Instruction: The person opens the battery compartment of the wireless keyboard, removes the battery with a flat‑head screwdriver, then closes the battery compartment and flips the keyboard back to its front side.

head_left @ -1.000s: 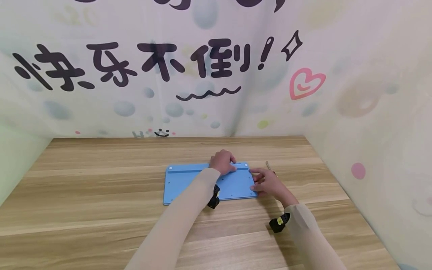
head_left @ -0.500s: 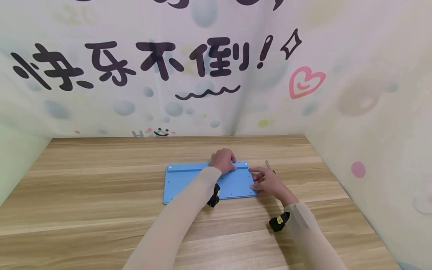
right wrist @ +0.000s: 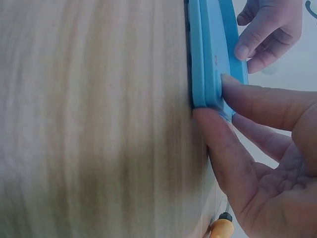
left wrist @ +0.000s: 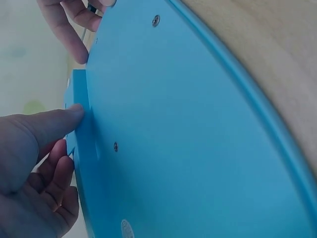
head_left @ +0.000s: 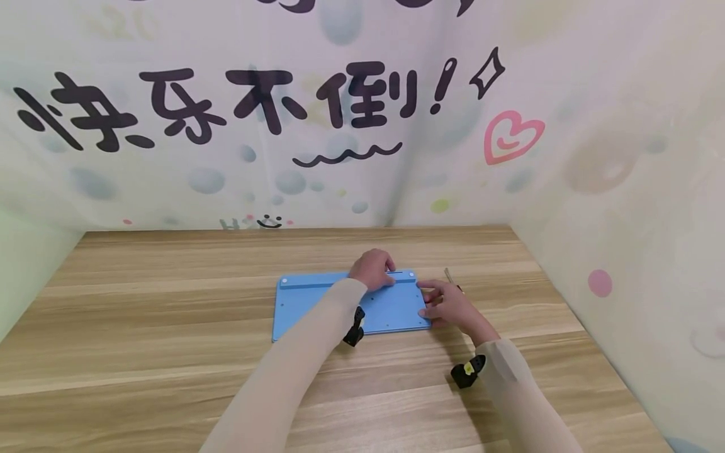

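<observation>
A light-blue keyboard (head_left: 396, 308) lies face down on the wooden table, its screw-dotted underside upward and its raised ridge along the far edge. At that ridge, right of the middle, my left hand (head_left: 372, 269) pinches the edge, thumb on the near side and fingers behind. My right hand (head_left: 450, 305) grips the right end between thumb and fingers, with one fingertip low at the bottom corner in the right wrist view. Small screws (left wrist: 116, 147) sit recessed in the blue back in the left wrist view. My left forearm hides part of the keyboard.
Just beyond my right hand lies a screwdriver with a metal shaft (head_left: 448, 275) and an orange handle (right wrist: 222, 228), mostly hidden by the hand in the head view. A printed white curtain (head_left: 255, 157) rises along the table's back edge, and a pale wall (head_left: 640, 220) stands to the right.
Both hands keep the same hold on the keyboard. Only the head view has shifted slightly.
</observation>
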`<state>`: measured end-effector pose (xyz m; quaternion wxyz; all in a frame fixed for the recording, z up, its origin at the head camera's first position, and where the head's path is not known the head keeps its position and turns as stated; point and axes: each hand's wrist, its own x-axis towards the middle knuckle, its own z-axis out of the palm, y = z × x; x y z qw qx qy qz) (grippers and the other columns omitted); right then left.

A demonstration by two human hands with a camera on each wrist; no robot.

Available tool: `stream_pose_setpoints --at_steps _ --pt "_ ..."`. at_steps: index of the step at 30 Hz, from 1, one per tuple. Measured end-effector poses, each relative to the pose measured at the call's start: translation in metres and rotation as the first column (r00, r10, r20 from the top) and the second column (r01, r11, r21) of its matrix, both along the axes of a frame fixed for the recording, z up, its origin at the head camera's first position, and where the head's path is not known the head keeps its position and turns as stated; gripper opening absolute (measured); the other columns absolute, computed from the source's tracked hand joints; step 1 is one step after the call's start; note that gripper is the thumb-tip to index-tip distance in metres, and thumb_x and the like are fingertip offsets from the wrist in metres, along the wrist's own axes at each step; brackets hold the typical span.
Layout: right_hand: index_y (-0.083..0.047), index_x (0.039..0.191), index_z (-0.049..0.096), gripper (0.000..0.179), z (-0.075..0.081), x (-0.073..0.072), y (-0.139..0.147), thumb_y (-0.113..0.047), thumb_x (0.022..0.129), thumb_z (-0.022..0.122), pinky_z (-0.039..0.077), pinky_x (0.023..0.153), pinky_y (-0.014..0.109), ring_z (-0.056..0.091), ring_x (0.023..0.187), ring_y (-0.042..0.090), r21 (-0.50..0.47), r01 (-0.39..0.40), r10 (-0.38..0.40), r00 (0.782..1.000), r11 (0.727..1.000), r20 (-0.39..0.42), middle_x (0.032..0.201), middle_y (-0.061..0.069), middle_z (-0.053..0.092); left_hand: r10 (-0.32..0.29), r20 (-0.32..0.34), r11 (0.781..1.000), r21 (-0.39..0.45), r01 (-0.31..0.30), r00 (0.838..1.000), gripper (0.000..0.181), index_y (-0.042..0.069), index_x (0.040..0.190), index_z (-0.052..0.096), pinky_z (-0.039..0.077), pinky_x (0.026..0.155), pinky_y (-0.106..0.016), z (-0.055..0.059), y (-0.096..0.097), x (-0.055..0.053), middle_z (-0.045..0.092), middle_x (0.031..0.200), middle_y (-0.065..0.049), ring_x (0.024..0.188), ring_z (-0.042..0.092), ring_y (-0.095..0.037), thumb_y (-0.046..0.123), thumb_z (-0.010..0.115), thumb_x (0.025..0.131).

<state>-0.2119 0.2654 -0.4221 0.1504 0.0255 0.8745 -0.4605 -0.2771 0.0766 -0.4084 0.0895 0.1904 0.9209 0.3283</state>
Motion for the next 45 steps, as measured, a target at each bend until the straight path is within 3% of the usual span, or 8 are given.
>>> stream_pose_setpoints --at_steps 12,26,37,45 --pt "-0.004 0.132 0.047 0.058 0.001 0.001 0.001 0.000 0.079 0.069 0.054 0.061 0.035 0.053 0.083 0.025 0.009 0.005 -0.005 1.000 1.000 -0.015 0.101 0.015 0.053 -0.081 0.038 0.995 0.063 0.079 0.996 0.013 0.008 0.099 0.067 0.046 0.074 -0.026 0.005 -0.007 -0.004 0.060 0.090 -0.002 0.082 0.052 -0.016 0.006 0.058 0.089" --pt "-0.004 0.132 0.047 0.058 0.001 0.002 0.000 -0.001 0.079 0.069 0.053 0.062 0.035 0.053 0.085 0.025 0.009 -0.001 0.001 1.000 1.000 -0.012 0.104 0.015 0.054 -0.090 0.068 0.983 0.168 0.077 0.994 0.015 0.009 0.099 0.068 0.045 0.075 -0.027 -0.001 -0.015 -0.005 0.060 0.091 -0.001 0.082 0.052 -0.016 0.006 0.056 0.090" --pt "-0.004 0.131 0.047 0.058 0.001 0.004 -0.002 0.002 0.078 0.069 0.053 0.061 0.035 0.052 0.084 0.025 -0.004 0.007 -0.007 1.000 1.000 -0.011 0.103 0.015 0.054 -0.132 -0.023 0.968 0.212 0.134 0.991 0.016 0.007 0.100 0.068 0.044 0.078 -0.027 -0.003 -0.023 -0.011 0.062 0.093 -0.002 0.085 0.053 -0.016 0.004 0.057 0.089" --pt "-0.004 0.131 0.048 0.058 0.002 0.003 -0.001 0.003 0.078 0.069 0.053 0.060 0.034 0.051 0.085 0.025 0.006 0.004 -0.004 1.000 1.000 -0.017 0.103 0.014 0.053 -0.110 -0.043 0.967 0.227 0.117 0.993 0.016 0.006 0.099 0.068 0.044 0.079 -0.028 0.003 -0.031 -0.018 0.063 0.094 -0.003 0.086 0.054 -0.016 0.002 0.058 0.088"
